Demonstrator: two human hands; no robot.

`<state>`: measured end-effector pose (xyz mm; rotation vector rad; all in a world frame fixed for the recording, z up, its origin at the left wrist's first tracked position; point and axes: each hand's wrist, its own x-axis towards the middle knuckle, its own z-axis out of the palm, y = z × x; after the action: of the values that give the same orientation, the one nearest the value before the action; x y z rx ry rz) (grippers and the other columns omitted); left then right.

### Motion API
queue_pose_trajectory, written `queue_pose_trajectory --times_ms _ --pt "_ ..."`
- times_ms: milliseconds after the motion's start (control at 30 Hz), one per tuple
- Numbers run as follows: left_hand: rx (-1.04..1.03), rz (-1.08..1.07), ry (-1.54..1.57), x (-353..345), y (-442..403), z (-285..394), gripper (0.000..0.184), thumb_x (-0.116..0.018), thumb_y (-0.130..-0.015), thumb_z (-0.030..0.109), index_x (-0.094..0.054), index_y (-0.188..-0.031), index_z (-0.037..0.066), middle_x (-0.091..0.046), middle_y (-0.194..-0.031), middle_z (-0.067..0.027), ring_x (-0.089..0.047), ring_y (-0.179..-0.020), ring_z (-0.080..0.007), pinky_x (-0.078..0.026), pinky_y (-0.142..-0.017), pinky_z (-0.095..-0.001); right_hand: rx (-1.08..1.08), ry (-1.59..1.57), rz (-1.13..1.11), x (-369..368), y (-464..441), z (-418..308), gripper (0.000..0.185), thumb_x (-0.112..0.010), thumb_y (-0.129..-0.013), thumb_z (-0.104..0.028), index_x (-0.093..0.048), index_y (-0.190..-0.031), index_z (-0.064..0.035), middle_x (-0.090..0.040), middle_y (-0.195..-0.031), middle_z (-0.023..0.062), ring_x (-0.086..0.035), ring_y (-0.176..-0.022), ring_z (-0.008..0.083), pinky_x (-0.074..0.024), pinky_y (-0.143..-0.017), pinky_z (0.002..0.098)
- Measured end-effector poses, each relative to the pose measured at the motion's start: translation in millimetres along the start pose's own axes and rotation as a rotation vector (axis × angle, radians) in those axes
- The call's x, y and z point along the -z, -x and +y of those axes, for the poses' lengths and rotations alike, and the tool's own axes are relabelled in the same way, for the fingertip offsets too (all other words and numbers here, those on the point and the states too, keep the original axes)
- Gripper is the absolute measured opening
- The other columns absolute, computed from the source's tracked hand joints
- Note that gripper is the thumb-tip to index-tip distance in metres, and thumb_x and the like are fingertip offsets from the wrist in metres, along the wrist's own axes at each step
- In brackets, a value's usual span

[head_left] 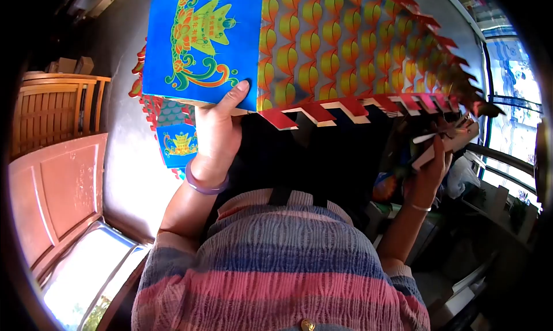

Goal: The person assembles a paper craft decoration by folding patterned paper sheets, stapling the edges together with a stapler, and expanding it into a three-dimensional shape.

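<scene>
Head view: the left hand (pixel 222 124) clamps the blue end of a gold-patterned paper panel (pixel 314 49), thumb on top, fingers hidden beneath, probably to steady it in front of the chest. Red zigzag trim (pixel 352 109) lines the near edge. The left forearm angles forward; the right hand (pixel 433 167), raised near the panel's other end, grips a pale object (pixel 455 142) too dim to identify.

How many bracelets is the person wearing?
2: a purple bangle just below the left hand, and a pale bracelet just below the right hand. Any under the sleeves would be hidden.
</scene>
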<state>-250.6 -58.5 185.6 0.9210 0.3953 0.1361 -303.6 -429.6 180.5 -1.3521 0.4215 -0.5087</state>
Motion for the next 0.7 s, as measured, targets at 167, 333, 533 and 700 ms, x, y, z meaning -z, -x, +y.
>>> queue_pose_trajectory --times_ms 167,333,533,700 --pt "-0.005 0.015 -0.008 1.2 12.8 -9.5 0.042 -0.063 -0.077 -0.007 -0.048 -0.115 0.005 -0.057 -0.106 -0.0075 -0.058 -0.097 -0.0197 -0.048 -0.084 -0.0331 -0.153 -0.054 -0.459 -48.7 69.5 -38.2 0.051 -0.060 -0.077 -0.008 -0.043 -0.123 0.0044 -0.051 -0.117 0.0158 -0.052 -0.107 0.0240 -0.0406 -0.092 0.0346" --pt "0.026 -0.037 0.012 0.7 16.1 -11.4 0.039 -0.060 -0.079 -0.007 -0.049 -0.115 0.005 -0.056 -0.110 -0.0073 -0.057 -0.100 -0.0194 -0.048 -0.086 -0.0338 -0.354 0.127 -0.889 -112.0 102.3 -15.0 0.056 -0.069 -0.072 -0.005 -0.045 -0.122 0.0017 -0.052 -0.109 0.0095 -0.051 -0.100 0.0176 -0.0393 -0.087 0.0300" --pt "0.050 -0.033 0.050 9.2 18.0 -14.3 0.044 -0.064 -0.075 -0.009 -0.049 -0.114 0.003 -0.058 -0.106 -0.0080 -0.059 -0.096 -0.0196 -0.049 -0.083 -0.0321 -0.426 -0.173 -0.762 -146.3 99.2 -1.2 0.053 -0.064 -0.077 -0.002 -0.042 -0.125 0.0011 -0.051 -0.118 0.0055 -0.051 -0.098 0.0115 -0.0408 -0.084 0.0255" --pt "0.061 -0.052 0.016 8.7 20.7 -12.2 0.037 -0.063 -0.077 -0.007 -0.051 -0.112 0.002 -0.059 -0.104 -0.0083 -0.059 -0.095 -0.0207 -0.049 -0.082 -0.0328 -0.405 -0.152 -0.712 -144.0 84.7 8.2 0.045 -0.059 -0.078 0.002 -0.047 -0.121 0.0026 -0.050 -0.126 0.0063 -0.054 -0.099 0.0107 -0.0426 -0.086 0.0256"
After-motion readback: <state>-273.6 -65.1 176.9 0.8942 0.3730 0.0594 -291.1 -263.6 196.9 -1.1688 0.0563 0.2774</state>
